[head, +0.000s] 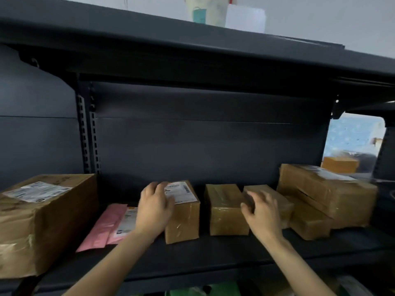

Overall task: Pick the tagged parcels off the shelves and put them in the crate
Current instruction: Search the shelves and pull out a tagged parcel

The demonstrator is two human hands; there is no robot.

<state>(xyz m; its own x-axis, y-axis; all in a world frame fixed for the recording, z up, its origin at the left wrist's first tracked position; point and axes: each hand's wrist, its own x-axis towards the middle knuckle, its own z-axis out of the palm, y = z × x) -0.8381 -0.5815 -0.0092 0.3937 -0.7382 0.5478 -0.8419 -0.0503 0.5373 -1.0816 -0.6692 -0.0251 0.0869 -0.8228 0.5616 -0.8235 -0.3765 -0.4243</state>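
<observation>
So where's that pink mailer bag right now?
In the head view the pink mailer bag lies flat on the shelf, left of centre, between the big box and the small labelled box.

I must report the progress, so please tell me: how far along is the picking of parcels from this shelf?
Done: nothing can be confirmed; the crate is not in view. In hand: the left hand grips the small labelled box, and the right hand touches a plain taped box. Left: both rest on the shelf, not yet lifted, as do the large labelled box and pink mailer.
</observation>
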